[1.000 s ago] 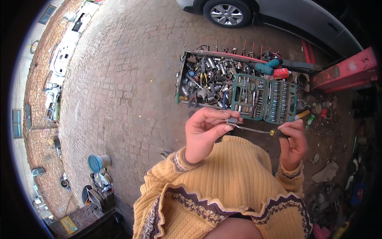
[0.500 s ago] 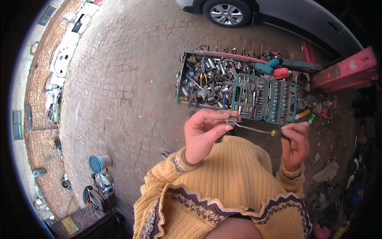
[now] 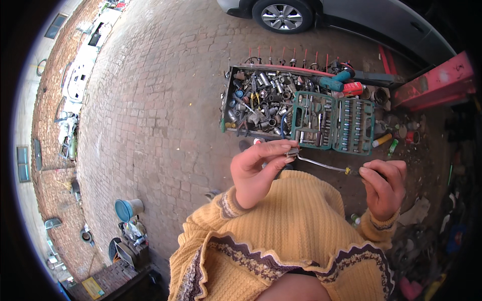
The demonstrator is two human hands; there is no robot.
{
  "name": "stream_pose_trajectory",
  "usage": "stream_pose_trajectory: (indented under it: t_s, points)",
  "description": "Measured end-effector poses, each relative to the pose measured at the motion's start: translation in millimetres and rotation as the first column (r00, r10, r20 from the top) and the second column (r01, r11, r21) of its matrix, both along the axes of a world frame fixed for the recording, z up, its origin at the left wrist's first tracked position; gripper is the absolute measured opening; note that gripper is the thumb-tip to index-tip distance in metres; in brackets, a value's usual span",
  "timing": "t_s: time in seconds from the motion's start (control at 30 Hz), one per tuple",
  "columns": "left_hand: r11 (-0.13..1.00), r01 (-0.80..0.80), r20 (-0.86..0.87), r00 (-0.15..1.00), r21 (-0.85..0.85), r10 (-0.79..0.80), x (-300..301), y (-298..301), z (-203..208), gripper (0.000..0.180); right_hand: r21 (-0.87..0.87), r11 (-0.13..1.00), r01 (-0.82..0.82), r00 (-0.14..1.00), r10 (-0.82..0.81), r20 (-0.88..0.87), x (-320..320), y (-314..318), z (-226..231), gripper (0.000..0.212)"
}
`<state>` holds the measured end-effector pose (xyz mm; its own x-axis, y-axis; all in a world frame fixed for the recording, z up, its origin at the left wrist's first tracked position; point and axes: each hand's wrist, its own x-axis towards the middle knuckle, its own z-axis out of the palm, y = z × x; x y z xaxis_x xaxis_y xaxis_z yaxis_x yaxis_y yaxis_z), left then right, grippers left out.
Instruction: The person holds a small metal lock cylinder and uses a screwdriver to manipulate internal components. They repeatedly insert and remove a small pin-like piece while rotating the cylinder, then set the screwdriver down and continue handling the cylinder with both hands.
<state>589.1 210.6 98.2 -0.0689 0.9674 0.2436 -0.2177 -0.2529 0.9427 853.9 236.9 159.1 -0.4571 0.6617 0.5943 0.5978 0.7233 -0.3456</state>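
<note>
Between the thumb and fingers of my left hand [image 3: 255, 170] is a small cylindrical metal part [image 3: 292, 152], partly hidden by the fingertips. My right hand [image 3: 384, 187] pinches the dark ribbed end of a thin bent metal rod [image 3: 324, 164], which has a yellow collar beside that end. The rod's bent tip reaches the metal part; whether the two are joined I cannot tell. Both hands are raised in front of my chest. Beyond them lie a green socket set case [image 3: 333, 123], opened flat, and a metal tray [image 3: 228, 95] heaped with loose sockets and tools.
A teal power tool [image 3: 335, 82] and a red can [image 3: 352, 89] sit at the tray's far right. Further right is a red metal post [image 3: 433, 83], with a silver car [image 3: 371, 25] behind. A blue-rimmed bucket [image 3: 128, 209] stands left on the brick floor [image 3: 155, 125].
My right hand has moved slightly right and down, its fingers looser, and more of the dark ribbed end shows. The left hand keeps its pinch on the metal part.
</note>
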Motion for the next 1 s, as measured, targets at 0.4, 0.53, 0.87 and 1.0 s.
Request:
stream_pose_trajectory:
  t_s: [0.4,0.53,0.87,1.0]
  points:
    - [0.993,0.047,0.356,0.935,-0.105,-0.007,-3,0,-3,0.023,0.096,0.99,0.104,0.992,-0.097,-0.082,11,-4,-5,0.025]
    - [0.963,0.203,0.556,0.828,-0.178,-0.072,-3,0,-8,0.023,-0.055,0.998,0.04,0.965,-0.052,-0.255,6,-4,-21,0.022]
    - [0.973,0.148,0.446,0.893,-0.179,-0.054,-1,-4,-8,0.023,-0.108,0.991,-0.079,0.962,0.047,-0.27,-8,1,-29,0.023]
    - [0.969,0.09,0.441,0.897,-0.23,0.021,-3,-5,-7,0.023,-0.112,0.99,0.084,0.961,-0.11,-0.252,4,7,-41,0.022]
